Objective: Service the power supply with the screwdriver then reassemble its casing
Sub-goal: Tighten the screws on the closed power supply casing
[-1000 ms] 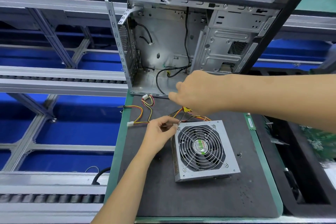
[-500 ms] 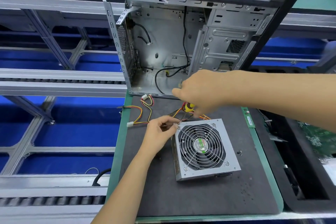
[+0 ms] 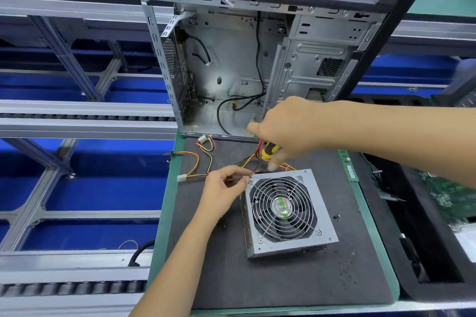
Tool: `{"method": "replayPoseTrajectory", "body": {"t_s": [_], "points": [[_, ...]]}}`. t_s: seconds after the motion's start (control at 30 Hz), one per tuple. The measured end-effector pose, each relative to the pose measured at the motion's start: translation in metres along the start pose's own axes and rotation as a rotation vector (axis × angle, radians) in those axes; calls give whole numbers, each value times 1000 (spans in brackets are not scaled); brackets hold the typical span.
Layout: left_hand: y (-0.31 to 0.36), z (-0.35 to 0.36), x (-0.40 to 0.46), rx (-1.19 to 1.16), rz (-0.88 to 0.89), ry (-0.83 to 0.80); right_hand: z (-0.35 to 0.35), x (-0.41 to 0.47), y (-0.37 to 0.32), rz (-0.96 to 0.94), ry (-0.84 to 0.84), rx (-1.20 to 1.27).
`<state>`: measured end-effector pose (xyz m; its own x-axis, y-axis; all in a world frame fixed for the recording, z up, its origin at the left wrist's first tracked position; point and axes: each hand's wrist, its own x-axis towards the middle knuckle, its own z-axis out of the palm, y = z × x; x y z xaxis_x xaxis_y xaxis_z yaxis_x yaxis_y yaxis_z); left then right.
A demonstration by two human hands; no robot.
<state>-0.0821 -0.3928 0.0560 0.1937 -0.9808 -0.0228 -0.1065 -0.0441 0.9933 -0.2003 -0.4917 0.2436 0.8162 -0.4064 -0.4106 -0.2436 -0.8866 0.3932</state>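
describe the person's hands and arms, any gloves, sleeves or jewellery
Both are bare: the left hand and right hand wear no gloves, and no rings or watch show. No sleeves show on the forearms in view. Short fingernails on the right hand.

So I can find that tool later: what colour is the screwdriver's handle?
Yellow and black; the head view shows the screwdriver in the right hand.

Power supply (image 3: pixel 288 213): silver metal box, lying flat on the dark mat, fan side up, turned slightly askew. Round wire fan grille on top, green label at hub; screws seen at three grille corners. Bundle of red, yellow and black wires leaving the far side. Screwdriver (image 3: pixel 268 150): yellow-and-black handle, thin metal shaft slanting down and left, tip at the far-left grille corner, probably seated on a screw there, though too small to confirm.
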Motion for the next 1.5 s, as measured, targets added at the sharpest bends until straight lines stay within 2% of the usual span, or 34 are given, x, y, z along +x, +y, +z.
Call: {"method": "replayPoseTrajectory", "body": {"t_s": [0.07, 0.2, 0.57, 1.1, 1.27, 1.5], "points": [[0, 0, 1, 13, -3, 8, 1, -1, 1, -21, 9, 2], [-1, 1, 1, 11, 6, 11, 0, -6, -8, -46, 146, -151], [-2, 1, -1, -4, -15, 0, -7, -5, -20, 1, 51, -208], [-3, 0, 0, -29, -25, 2, -8, -4, -27, -140, 177, -287], [-4, 4, -2, -74, -31, 0, -15, -7, -23, -141, 104, -303], [-8, 12, -3, -101, -5, 28, -12, -5, -15, -42, 17, -246]]}}
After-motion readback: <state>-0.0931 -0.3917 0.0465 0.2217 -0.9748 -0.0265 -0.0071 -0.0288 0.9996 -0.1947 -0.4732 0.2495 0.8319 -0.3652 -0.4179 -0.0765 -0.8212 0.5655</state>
